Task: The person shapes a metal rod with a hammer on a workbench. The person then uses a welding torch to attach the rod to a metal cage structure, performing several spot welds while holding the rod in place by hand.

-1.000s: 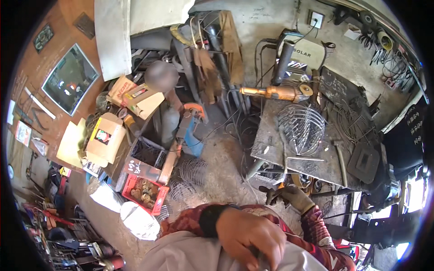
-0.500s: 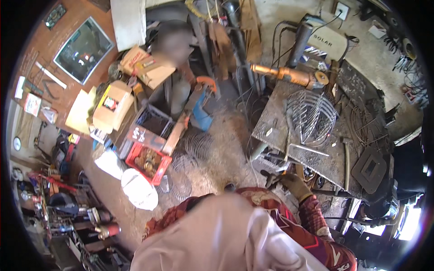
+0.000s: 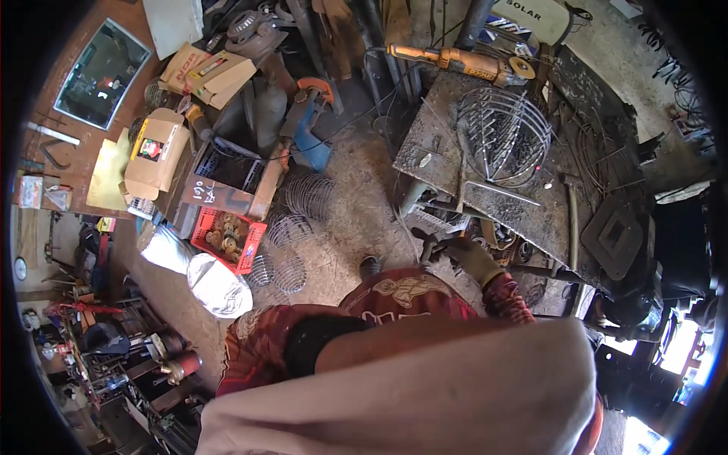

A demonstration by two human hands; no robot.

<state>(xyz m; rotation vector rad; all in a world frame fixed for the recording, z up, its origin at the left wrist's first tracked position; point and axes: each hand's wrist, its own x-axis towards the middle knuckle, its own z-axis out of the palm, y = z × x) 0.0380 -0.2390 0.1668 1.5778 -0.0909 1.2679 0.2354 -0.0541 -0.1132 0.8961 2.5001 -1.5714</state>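
Right grip (image 3: 459,254), gloved, closure indiscernible; pale cloth (image 3: 425,394), long axis rising rightward, hides left grip; right forearm (image 3: 506,296) slants up-left.

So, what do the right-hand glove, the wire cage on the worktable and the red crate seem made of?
Glove: leather or cloth, unclear which; dull, pale surface. Wire cage: metal, probably steel; its thin curved rods glint. Red crate: likely plastic, judging by its even colour and moulded-looking walls.
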